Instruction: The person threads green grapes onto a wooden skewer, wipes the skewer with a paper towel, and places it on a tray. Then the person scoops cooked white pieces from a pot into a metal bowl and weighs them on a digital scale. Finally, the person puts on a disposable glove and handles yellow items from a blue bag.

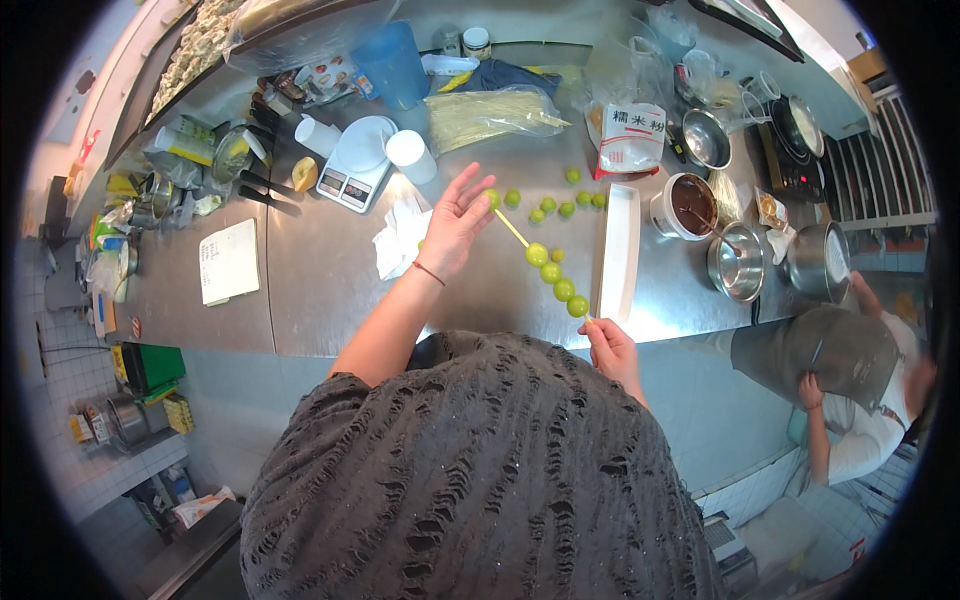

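Note:
My right hand (612, 352) pinches the lower end of a thin wooden skewer (511, 226) that slants up to the left. Several round green grapes (551, 272) are threaded in a row along its lower half, with bare stick above them. At the upper tip, another green grape (491, 198) sits between the thumb and fingers of my left hand (458, 222). The other fingers of that hand are stretched out. Whether the tip has pierced this grape cannot be made out. Several loose grapes (567, 209) lie on the steel table beyond the skewer.
Right of the skewer stand a long white tray (604, 290), a pot of brown sauce (664, 213) and a steel bowl (717, 274). Behind are a kitchen scale (345, 188) and bagged skewers (480, 122). A notebook (229, 262) lies left. A co-worker (858, 440) is at right.

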The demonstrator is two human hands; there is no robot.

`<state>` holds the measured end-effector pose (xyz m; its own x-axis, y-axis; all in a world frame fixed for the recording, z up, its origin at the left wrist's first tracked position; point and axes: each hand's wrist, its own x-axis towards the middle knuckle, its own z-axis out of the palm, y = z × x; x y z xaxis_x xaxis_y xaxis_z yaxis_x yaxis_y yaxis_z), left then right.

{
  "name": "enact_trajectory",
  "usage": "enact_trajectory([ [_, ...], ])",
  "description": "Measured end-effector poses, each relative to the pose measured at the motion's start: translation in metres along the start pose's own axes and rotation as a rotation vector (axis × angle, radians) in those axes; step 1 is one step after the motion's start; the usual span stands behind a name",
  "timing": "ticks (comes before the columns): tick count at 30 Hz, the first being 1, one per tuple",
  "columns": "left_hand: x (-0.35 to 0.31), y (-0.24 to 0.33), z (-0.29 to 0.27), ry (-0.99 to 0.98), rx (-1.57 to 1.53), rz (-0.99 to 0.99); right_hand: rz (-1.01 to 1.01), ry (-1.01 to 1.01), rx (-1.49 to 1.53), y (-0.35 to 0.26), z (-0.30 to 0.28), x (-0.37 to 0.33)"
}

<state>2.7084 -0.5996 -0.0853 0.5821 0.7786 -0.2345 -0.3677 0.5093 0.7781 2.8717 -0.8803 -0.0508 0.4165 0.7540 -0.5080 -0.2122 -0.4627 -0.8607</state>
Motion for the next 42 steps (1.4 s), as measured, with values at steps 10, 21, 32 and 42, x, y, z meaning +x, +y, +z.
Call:
enact_trajectory([
  [10, -0.022, 0.033, 0.046, -0.116, -0.100, 0.064, 0.044, -0.202, 0.325, 0.034, -0.005, 0.017],
  [21, -0.056, 0.060, 0.087, -0.154, 0.057, 0.179, 0.022, -0.369, 0.350, 0.030, -0.004, 0.020],
  [32, -0.064, 0.035, 0.083, -0.145, 0.143, 0.144, 0.011, -0.388, 0.376, 0.018, 0.006, 0.026],
  [42, -0.021, -0.029, -0.164, 0.213, 1.462, 0.278, 0.041, -0.152, 0.250, 0.034, -0.007, 0.027],
])
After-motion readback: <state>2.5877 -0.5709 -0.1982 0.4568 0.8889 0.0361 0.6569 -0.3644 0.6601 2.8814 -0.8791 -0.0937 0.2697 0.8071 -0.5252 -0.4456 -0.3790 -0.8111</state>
